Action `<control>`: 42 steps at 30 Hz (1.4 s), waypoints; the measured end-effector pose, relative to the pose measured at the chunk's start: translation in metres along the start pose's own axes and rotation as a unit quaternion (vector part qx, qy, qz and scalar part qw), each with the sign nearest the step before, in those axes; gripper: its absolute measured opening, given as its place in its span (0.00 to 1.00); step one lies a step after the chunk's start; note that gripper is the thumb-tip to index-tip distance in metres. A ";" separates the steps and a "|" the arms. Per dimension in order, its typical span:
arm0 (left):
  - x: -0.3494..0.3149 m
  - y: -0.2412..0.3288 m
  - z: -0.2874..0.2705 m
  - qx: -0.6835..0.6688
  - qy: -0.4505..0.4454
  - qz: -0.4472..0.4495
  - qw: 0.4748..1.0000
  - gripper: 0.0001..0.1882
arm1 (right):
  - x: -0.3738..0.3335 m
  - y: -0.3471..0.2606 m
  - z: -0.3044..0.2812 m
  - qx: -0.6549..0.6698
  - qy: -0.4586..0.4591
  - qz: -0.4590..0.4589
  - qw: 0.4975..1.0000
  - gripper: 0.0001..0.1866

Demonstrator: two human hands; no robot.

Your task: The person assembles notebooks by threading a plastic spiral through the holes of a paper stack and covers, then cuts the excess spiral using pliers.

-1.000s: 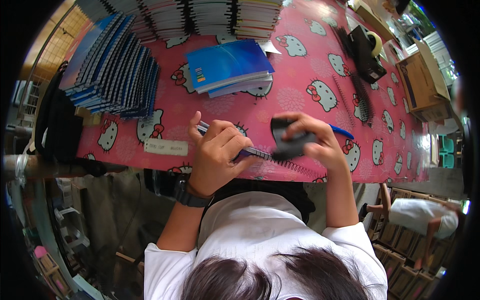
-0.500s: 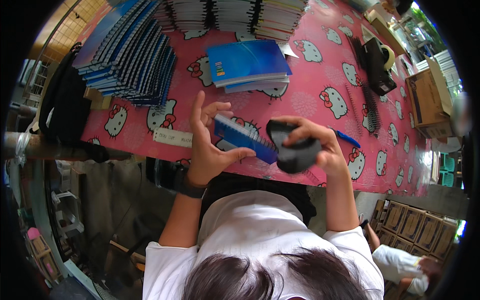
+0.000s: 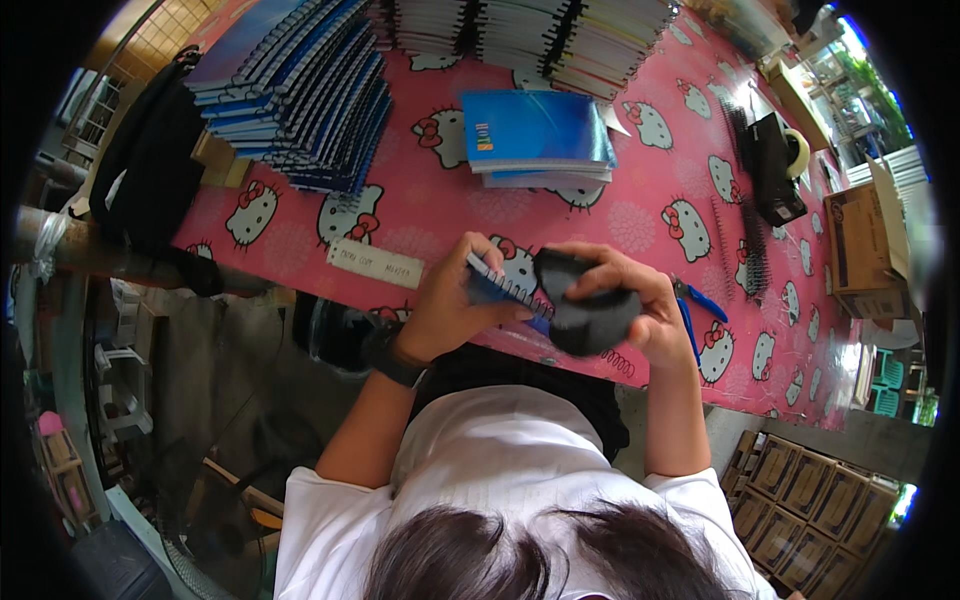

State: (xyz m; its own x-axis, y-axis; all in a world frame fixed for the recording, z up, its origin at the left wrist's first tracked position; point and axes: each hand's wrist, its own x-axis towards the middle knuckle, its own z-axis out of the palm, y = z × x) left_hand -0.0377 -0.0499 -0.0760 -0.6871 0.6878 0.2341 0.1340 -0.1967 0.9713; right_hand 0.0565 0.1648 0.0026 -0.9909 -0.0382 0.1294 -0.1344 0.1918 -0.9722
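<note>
My left hand (image 3: pixel 448 308) is closed around a small blue spiral notebook (image 3: pixel 487 286), its fingers and thumb hiding most of the cover. A wire coil (image 3: pixel 527 297) runs along the notebook's edge that faces right. In my right hand (image 3: pixel 645 300) is a smooth black thing with two rounded lobes (image 3: pixel 580 315), whose kind I cannot make out. It sits right beside the coil; whether the two touch I cannot tell. Just right of that hand lies a blue-handled hand tool (image 3: pixel 703 302), partly hidden by the wrist.
Blue spiral notebooks stand in a tall stack (image 3: pixel 300 100) at the far left. A smaller pile of blue notebooks (image 3: pixel 540 130) lies ahead, before bound paper stacks (image 3: pixel 520 45). At right are a black tape dispenser (image 3: pixel 775 175), loose black coils (image 3: pixel 750 250) and a cardboard box (image 3: pixel 865 245).
My left hand's fingers, stretched out before, have curled around the notebook. The view has shifted, so the table's things appear farther right. A person at lower right has gone from view.
</note>
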 end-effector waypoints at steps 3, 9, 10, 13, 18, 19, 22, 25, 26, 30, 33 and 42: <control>0.005 -0.003 0.000 0.008 0.006 0.014 1.000 0.27 | 0.012 0.002 0.003 -0.135 0.032 0.050 0.989 0.30; 0.007 0.005 0.003 0.006 0.010 -0.004 1.000 0.24 | 0.007 -0.002 0.006 -0.019 -0.009 -0.003 1.000 0.32; 0.005 0.006 0.003 0.014 0.007 0.001 1.000 0.23 | 0.007 -0.002 0.007 -0.047 0.002 0.003 0.999 0.33; 0.005 0.020 0.007 0.023 0.023 0.012 0.999 0.22 | -0.005 0.009 -0.017 -0.182 0.123 -0.030 0.975 0.31; 0.015 0.046 0.017 0.029 0.027 -0.013 0.999 0.19 | -0.026 0.010 -0.051 -0.533 0.244 -0.020 0.810 0.26; 0.017 0.045 0.020 0.026 0.035 0.007 0.999 0.18 | -0.021 -0.006 -0.042 -0.479 0.239 -0.047 0.843 0.25; 0.015 0.056 0.027 0.033 0.045 -0.011 0.998 0.16 | -0.003 -0.049 0.012 -0.223 0.134 -0.121 0.958 0.23; 0.020 0.063 0.038 0.033 0.080 0.020 0.996 0.13 | 0.001 -0.044 0.027 -0.213 0.121 -0.151 0.958 0.19; 0.020 0.064 0.042 0.031 0.104 0.041 0.993 0.12 | 0.000 -0.041 0.027 -0.205 0.125 -0.151 0.959 0.17; 0.020 0.067 0.043 0.014 0.091 0.035 0.995 0.13 | 0.001 -0.039 0.028 -0.164 0.126 -0.157 0.966 0.14; 0.019 0.067 0.039 0.054 0.092 0.055 0.993 0.12 | 0.004 -0.038 0.029 -0.168 0.118 -0.148 0.968 0.14; 0.016 0.073 0.028 0.071 0.096 0.017 0.993 0.13 | 0.016 -0.050 0.027 -0.303 0.080 -0.248 0.917 0.12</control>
State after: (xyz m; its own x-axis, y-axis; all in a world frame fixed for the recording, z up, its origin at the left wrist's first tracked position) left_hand -0.0188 -0.0340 -0.0003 -0.8028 0.5332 0.2670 0.2485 -0.1079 0.9626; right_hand 0.0478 0.1277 0.0483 -0.7891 -0.1335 0.5995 -0.5026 0.7013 -0.5055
